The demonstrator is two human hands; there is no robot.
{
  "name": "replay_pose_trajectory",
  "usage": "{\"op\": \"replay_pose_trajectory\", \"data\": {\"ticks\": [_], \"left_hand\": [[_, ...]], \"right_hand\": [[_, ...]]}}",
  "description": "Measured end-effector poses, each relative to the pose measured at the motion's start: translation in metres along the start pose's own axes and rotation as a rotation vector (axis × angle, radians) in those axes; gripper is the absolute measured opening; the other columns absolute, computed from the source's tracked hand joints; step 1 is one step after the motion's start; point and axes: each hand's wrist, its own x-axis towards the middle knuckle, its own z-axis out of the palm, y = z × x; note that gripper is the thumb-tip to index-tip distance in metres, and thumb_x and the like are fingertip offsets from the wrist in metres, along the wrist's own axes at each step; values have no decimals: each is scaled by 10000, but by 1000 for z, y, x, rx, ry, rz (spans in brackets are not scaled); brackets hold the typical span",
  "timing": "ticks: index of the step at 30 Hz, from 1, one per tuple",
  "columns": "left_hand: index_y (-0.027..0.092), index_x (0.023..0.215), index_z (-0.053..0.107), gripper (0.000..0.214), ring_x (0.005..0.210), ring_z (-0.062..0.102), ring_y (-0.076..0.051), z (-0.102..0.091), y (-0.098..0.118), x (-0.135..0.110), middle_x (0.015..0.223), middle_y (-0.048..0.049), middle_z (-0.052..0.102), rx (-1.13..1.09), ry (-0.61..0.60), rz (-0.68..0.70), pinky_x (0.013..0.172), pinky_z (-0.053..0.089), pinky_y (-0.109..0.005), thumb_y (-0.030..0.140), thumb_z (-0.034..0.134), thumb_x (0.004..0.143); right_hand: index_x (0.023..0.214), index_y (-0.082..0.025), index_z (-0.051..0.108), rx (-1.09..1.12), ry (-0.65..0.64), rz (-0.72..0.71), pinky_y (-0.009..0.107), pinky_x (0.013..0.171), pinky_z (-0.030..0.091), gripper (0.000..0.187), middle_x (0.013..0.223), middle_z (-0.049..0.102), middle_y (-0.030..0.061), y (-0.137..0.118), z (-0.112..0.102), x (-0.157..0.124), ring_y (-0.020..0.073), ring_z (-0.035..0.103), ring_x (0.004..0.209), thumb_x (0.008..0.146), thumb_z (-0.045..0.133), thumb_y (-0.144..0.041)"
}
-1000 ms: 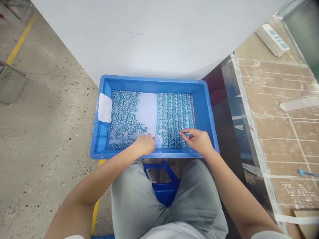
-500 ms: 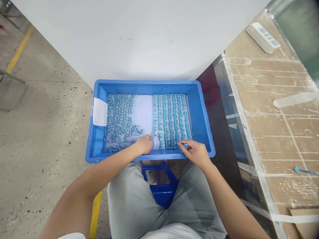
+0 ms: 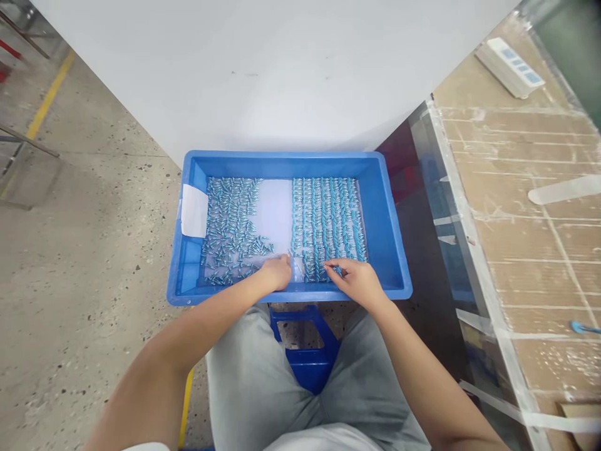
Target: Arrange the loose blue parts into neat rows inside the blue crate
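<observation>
A blue plastic tub (image 3: 407, 275) holds many small metal pieces with light-blue ends. Those on the left form a loose, partly jumbled patch (image 3: 232, 219); on the right they lie in tight upright rows (image 3: 323, 213). My left hand (image 3: 278, 272) is closed at the tub's near side, between the two groups, its fingertips at the pale bottom. What it holds, if anything, is hidden. Over the near ends of the rows, my right hand (image 3: 355, 280) has thumb and index finger pinched together. Anything between these fingertips is too small to make out.
A white panel (image 3: 282, 75) rises behind the tub. A cardboard-covered table (image 3: 521, 250) stands at the right, with a white power strip (image 3: 511, 67) on it. A blue stool (image 3: 307, 357) shows between my knees. A white paper label (image 3: 194, 211) is on the tub's left wall.
My right hand has moved left across the near ends of the rows, closer to my left hand. The left hand stays at the same place in the tub. The whole view has shifted slightly.
</observation>
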Motion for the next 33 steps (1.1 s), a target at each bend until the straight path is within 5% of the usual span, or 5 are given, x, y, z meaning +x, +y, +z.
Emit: {"op": "replay_pose_trajectory", "data": {"ticks": [9, 14, 25, 29, 33], "left_hand": [[29, 1577, 297, 727, 1154, 645, -368, -3, -4, -9, 1434, -283, 511, 34, 8, 46, 883, 543, -401, 102, 508, 885], [97, 1390, 573, 486, 1079, 682, -324, -11, -18, -14, 1244, -219, 652, -21, 60, 74, 869, 550, -386, 178, 510, 915], [153, 1154, 721, 360, 765, 683, -164, -45, -54, -110, 945, -74, 755, -1068, 907, 53, 710, 558, -268, 380, 529, 952], [176, 1069, 747, 278, 762, 659, -155, -48, -62, -107, 935, -55, 744, -880, 1000, -38, 754, 550, -273, 316, 558, 921], [186, 1085, 750, 271, 875, 668, -172, -45, -69, -65, 1064, -65, 720, -504, 812, 13, 925, 530, -309, 192, 560, 892]], "right_hand": [[1072, -236, 754, -258, -322, -38, 242, 822, 515, 163, 1012, 668, 45, -30, 6, 67, 170, 630, 937, 1002, 641, -330], [1137, -139, 663, -372, -470, -94, 359, 933, 545, 259, 1099, 614, 75, -46, 15, 96, 171, 596, 997, 1053, 605, -377], [1168, -115, 631, -492, -594, -150, 380, 940, 555, 300, 1132, 591, 86, -50, 33, 106, 189, 590, 1035, 1049, 617, -389], [1169, -120, 633, -488, -594, -152, 379, 943, 554, 292, 1136, 591, 85, -51, 33, 106, 187, 590, 1034, 1053, 610, -387], [1157, -119, 636, -457, -573, -134, 378, 945, 554, 283, 1128, 594, 83, -53, 34, 104, 185, 591, 1029, 1051, 615, -380]]}}
